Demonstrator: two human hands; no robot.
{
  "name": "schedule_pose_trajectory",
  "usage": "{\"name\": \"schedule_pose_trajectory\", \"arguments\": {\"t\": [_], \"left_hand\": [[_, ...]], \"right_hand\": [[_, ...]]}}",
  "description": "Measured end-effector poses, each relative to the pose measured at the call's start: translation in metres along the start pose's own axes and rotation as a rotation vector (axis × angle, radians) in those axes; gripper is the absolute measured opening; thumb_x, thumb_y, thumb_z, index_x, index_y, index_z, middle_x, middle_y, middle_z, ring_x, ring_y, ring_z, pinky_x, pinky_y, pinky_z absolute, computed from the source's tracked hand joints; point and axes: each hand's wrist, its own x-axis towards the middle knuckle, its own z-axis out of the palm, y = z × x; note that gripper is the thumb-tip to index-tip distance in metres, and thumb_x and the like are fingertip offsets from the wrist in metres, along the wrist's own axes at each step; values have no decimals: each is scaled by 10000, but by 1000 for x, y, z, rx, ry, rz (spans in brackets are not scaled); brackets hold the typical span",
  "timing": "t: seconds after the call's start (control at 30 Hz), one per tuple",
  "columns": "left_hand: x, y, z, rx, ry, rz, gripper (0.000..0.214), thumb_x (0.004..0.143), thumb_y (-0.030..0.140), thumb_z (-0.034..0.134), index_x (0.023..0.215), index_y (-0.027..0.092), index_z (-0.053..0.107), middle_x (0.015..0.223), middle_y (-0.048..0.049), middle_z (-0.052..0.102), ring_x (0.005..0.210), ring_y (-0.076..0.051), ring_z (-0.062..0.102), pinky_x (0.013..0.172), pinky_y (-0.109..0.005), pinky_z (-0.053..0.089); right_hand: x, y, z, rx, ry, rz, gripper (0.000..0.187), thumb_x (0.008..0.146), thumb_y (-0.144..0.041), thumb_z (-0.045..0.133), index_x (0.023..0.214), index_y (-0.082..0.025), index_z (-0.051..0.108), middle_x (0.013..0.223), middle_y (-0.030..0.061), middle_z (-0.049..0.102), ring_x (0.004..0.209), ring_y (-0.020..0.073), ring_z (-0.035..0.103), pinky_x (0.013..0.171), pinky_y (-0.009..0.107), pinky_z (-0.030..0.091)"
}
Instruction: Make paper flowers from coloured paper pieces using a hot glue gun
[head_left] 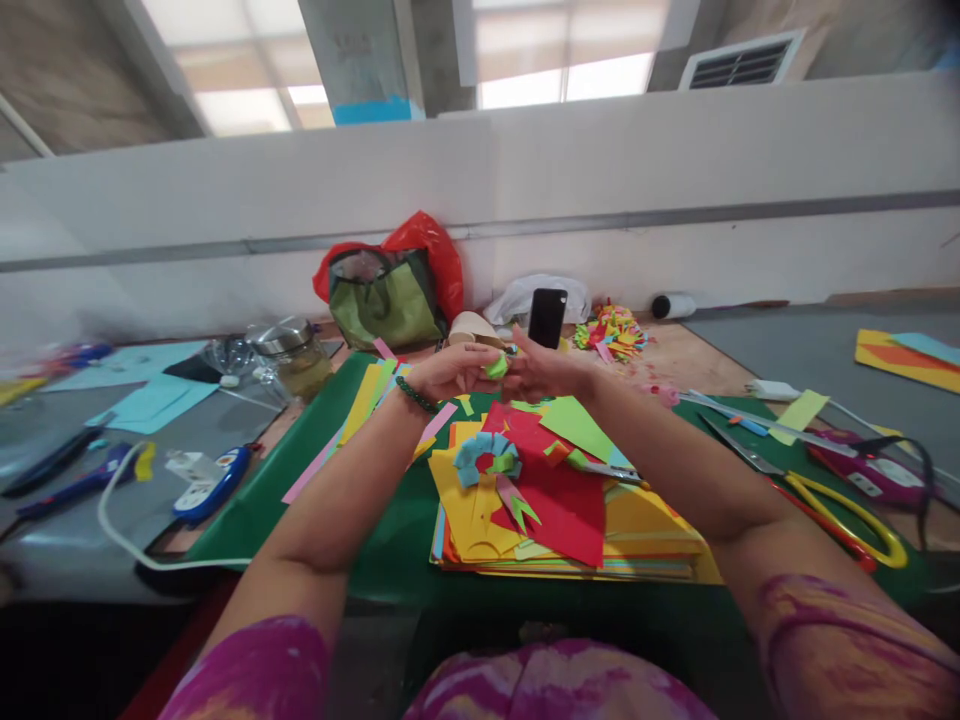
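Note:
Between the fingertips of both hands is a small piece of light green paper (496, 367), folded or curled; its exact shape is too small to tell. My left hand (459, 370), with a dark beaded bracelet at the wrist, pinches it from the left. From the right, my right hand (546, 366) closes its fingers on its other side. Below the hands lies a blue paper flower (469, 457) with a red centre and pink and green tails. It rests on a stack of coloured paper (630, 545) topped by a red sheet (577, 515).
Yellow-and-red-handled scissors (840, 505) lie at the right beside a purple glue gun (870, 475). A blue tool (217, 485) and a glass jar (292, 360) are at the left. Behind stand a green bag (386, 300), a black phone (547, 318) and a multicoloured paper heap (611, 332).

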Motion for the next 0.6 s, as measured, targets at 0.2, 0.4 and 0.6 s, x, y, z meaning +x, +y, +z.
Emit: {"name": "schedule_pose_trajectory", "arguments": {"t": [0.2,0.4,0.6], "left_hand": [[-20,17,-35,-155,249,65,218,903,104,495,827,85,698,868,-112,743,808,-212,722,709,-289,573],[-25,22,-90,-265,616,161,224,941,138,481,799,135,653,819,-53,701,704,-117,672,607,-195,534],[-12,5,-113,-250,775,110,352,933,350,590,1225,154,571,1215,-100,603,1029,-217,623,864,-424,552]], "right_hand": [[-30,-1,-19,-15,130,-167,395,682,-491,802,743,-137,639,419,-110,290,381,37,204,380,195,141],[-60,-10,-51,115,493,-334,276,765,-416,717,742,-203,544,459,-110,246,402,55,156,381,200,139],[-129,-30,-27,138,651,-400,185,811,-349,673,740,-216,567,489,-91,212,409,63,153,376,198,167]]}}
